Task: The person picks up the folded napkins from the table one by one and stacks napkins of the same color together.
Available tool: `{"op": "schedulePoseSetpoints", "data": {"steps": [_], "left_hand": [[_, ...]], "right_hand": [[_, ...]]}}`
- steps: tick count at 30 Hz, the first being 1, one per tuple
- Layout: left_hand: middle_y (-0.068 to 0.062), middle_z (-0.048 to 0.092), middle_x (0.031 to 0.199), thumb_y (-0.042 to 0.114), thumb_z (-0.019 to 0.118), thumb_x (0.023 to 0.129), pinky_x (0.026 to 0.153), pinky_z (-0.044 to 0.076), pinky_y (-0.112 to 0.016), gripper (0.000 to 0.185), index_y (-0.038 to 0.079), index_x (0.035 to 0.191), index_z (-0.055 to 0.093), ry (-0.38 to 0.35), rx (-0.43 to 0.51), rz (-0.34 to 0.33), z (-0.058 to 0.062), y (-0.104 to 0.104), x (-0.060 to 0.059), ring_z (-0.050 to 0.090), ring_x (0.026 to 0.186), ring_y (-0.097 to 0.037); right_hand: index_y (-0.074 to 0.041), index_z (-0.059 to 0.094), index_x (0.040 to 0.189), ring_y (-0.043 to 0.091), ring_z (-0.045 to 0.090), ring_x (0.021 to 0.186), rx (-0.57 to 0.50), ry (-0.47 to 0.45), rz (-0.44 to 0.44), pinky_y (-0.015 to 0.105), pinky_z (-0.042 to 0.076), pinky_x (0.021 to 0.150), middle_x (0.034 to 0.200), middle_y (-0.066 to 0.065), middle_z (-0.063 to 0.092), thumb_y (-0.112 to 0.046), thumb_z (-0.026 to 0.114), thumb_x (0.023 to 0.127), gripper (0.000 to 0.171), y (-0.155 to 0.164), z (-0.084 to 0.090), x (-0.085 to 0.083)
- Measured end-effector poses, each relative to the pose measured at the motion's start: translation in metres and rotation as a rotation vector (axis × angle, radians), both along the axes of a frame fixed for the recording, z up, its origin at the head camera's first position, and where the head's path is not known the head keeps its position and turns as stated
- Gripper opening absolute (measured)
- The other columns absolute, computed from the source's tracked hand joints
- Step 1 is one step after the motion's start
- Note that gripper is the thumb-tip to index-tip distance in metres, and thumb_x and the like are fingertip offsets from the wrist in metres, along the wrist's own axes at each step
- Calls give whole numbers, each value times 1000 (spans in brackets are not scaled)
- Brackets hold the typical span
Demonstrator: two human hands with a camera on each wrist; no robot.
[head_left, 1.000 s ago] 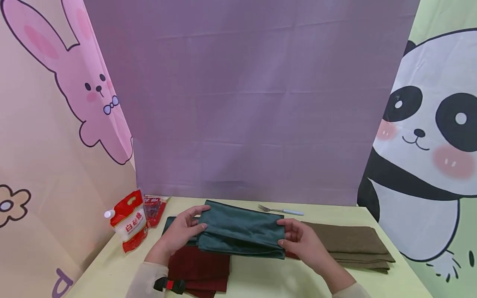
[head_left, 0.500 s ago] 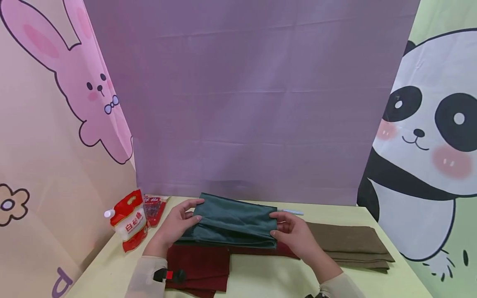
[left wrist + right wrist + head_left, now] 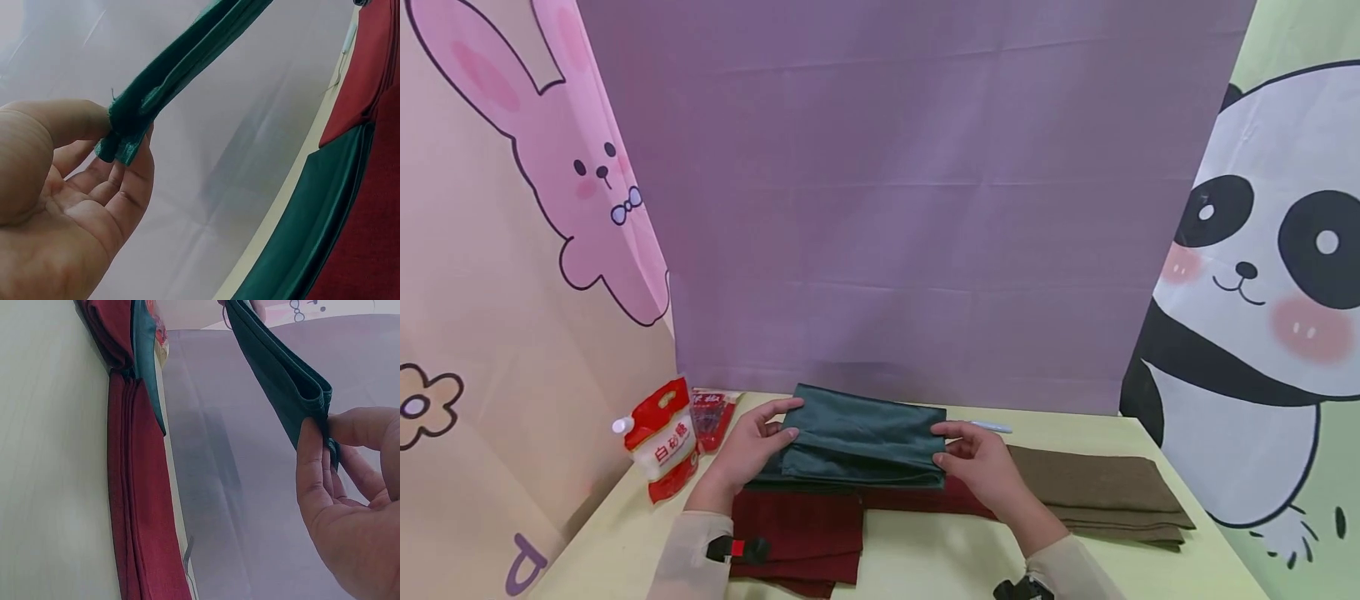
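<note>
Folded green cloth (image 3: pixel 865 435) held above the dark red cloths (image 3: pixel 820 533) on the worktop (image 3: pixel 925 558); left hand (image 3: pixel 747 454) and right hand (image 3: pixel 981 467) fingers pinch only its end edges; layers could sag or slip apart.

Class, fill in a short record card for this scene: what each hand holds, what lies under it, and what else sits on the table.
Left hand: pinches left end of folded green cloth
Right hand: pinches its right end
Below: second green cloth on dark red cloths
Right side: folded brown cloth
Left side: red-and-white pouch
Table: pale yellow
</note>
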State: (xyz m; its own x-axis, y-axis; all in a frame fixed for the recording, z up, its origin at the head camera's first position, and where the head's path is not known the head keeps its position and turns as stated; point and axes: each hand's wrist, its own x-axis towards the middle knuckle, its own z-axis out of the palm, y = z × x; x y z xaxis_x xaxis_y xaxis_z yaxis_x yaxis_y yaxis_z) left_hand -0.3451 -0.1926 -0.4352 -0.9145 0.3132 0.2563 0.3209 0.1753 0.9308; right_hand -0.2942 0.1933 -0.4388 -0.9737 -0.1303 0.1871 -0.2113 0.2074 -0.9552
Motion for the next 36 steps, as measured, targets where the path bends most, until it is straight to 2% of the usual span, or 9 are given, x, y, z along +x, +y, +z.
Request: {"op": "schedulePoseSetpoints", "data": {"steps": [12, 17, 21, 24, 27, 36], "left_hand": [[-17, 52, 150, 9, 69, 102, 71, 52, -25, 51, 11, 151, 57, -13, -2, 37, -6, -9, -4, 59, 81, -24], [-15, 53, 148, 9, 69, 102, 69, 52, -25, 50, 12, 151, 57, -25, 7, 51, -9, -11, -6, 60, 80, -23], [-16, 53, 149, 8, 69, 102, 77, 56, -26, 49, 13, 150, 58, -30, 11, 81, -12, -12, -9, 65, 93, -25], [-17, 55, 146, 8, 69, 102, 84, 56, -27, 48, 13, 149, 59, -31, 5, 102, -14, -12, -11, 65, 104, -28], [-17, 57, 144, 8, 69, 102, 86, 56, -27, 46, 12, 147, 61, -44, 5, 121, -17, -11, -12, 65, 109, -29], [-17, 55, 148, 5, 68, 102, 81, 57, -28, 45, 12, 146, 62, -69, 19, 159, -23, -11, -15, 67, 97, -25]], "right_hand": [[-7, 73, 127, 24, 61, 99, -16, 15, -68, 30, 58, 76, 113, 13, 68, 2, 75, 94, 35, -17, -12, -11], [-10, 73, 129, 25, 61, 102, -15, -5, -73, 34, 58, 80, 118, 12, 70, 0, 74, 95, 35, -20, -11, -16], [-9, 72, 129, 25, 61, 102, -24, -8, -69, 36, 58, 81, 121, 10, 68, 0, 74, 96, 35, -21, -12, -20], [-9, 73, 129, 26, 61, 103, -27, -6, -76, 32, 58, 80, 123, 9, 67, 0, 74, 95, 35, -22, -16, -22], [-9, 73, 128, 25, 60, 103, -21, -2, -87, 28, 56, 78, 125, 9, 66, 1, 74, 95, 35, -23, -21, -25], [-5, 72, 131, 25, 63, 98, -63, -7, -56, 29, 60, 76, 128, 13, 64, 4, 73, 95, 37, -31, -25, -32]]}}
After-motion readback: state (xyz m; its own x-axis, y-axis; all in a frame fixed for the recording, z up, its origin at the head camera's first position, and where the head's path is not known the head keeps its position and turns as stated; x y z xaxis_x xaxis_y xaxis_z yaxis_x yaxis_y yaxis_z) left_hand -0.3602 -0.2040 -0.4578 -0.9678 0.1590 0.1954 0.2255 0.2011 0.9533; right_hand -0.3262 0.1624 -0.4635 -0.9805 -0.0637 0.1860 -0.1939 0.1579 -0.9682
